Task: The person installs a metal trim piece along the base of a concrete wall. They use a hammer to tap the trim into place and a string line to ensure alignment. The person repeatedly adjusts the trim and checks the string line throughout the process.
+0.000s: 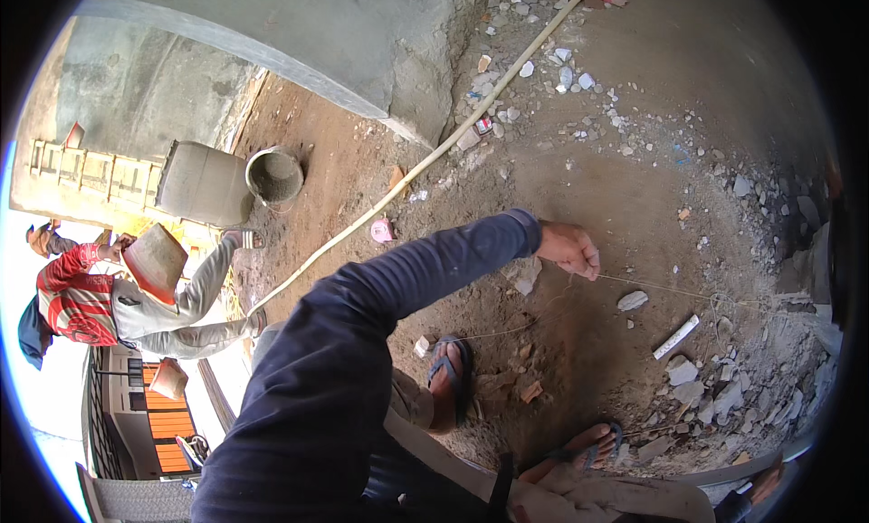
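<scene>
My left hand point(570, 250), at the end of a dark blue sleeve point(425, 270), is closed with its fingertips pinched on a thin string point(656, 290). One length of the string runs right toward the rubble; another trails down over the soil toward my foot. My right hand point(768, 482) shows only in part at the lower right rim, beside a grey edge point(715, 474). Its fingers are too small and dark there to read. A white strip point(676, 337) and a pale stone point(633, 300) lie on the ground below the string.
A long pale pole point(425, 164) slants across the ground by the concrete wall point(389, 43). Broken rubble point(724, 392) lies at right. At left, a person in red point(77, 292) carries a bucket point(156, 262) near a grey drum point(204, 184) and another bucket point(274, 176). My sandalled feet point(448, 383) are below.
</scene>
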Available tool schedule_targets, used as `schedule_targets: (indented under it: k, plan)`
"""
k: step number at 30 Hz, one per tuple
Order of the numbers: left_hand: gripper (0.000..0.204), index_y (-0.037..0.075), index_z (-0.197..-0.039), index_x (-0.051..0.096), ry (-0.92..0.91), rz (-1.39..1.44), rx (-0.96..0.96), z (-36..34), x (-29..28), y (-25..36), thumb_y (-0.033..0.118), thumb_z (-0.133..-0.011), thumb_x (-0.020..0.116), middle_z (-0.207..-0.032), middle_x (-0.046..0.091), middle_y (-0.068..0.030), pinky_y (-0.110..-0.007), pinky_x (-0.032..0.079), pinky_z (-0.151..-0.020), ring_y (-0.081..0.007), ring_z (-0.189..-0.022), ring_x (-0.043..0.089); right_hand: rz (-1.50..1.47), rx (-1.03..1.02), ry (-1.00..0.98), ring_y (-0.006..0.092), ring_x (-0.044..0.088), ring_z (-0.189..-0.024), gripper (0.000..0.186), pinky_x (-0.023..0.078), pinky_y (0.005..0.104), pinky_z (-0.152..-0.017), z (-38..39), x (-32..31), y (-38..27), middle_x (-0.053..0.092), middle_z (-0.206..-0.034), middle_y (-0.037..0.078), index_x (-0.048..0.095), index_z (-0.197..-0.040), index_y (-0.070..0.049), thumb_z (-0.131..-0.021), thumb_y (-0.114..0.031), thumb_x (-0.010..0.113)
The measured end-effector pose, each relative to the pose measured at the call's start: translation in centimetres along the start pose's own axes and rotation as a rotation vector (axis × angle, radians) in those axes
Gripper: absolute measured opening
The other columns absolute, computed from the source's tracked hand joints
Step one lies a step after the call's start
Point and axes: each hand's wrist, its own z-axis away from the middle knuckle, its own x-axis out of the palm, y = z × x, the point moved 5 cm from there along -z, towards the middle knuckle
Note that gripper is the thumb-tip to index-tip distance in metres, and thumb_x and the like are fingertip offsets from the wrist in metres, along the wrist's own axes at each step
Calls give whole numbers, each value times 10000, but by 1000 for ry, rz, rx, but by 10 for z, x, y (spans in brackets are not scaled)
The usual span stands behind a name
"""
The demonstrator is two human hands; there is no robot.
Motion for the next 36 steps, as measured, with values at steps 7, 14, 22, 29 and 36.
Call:
schedule_targets:
  k: [7,14,22,29,36]
  plan:
    - [179,-1,-1022,655,196,586,16,163,-14,-44,135,-935,577,-962,654,-47,-323,437,-998,-184,-1006,627,-509,265,-303,209,612,-622,608,464,370,-432,22,100,29,622,-790,87,641,-1105,-55,-877,-615,578]
    - [77,68,-972,667,652,576,-23,274,-79,-101,69,-896,658,-767,585,28,-220,389,-574,-80,-643,504,473,-240,-232,453,660,-1020,485,520,514,-838,58,90,-85,701,-1069,235,633,-1145,-6,-957,-449,570]
    - [86,136,-923,731,1159,-559,-133,314,-166,-205,105,-856,687,-679,622,-12,-342,465,-583,-147,-604,580,359,-1004,-496,442,636,-808,211,475,514,-731,243,42,-482,636,-872,250,588,-1019,5,-894,-152,652]
    - [150,168,-986,754,1663,-556,-219,329,-203,-269,218,-875,665,-723,695,-152,-463,529,-655,-351,-680,689,244,-1522,-1028,351,720,-930,236,570,441,-875,483,163,-731,717,-1080,212,652,-1117,-9,-957,-182,634]
    - [174,182,-984,769,1883,-334,9,306,-233,-296,215,-872,640,-750,706,-196,-496,564,-739,-402,-736,699,-307,-1471,-895,310,726,-812,204,576,410,-764,661,362,-869,731,-925,193,675,-1061,-16,-886,-120,684]
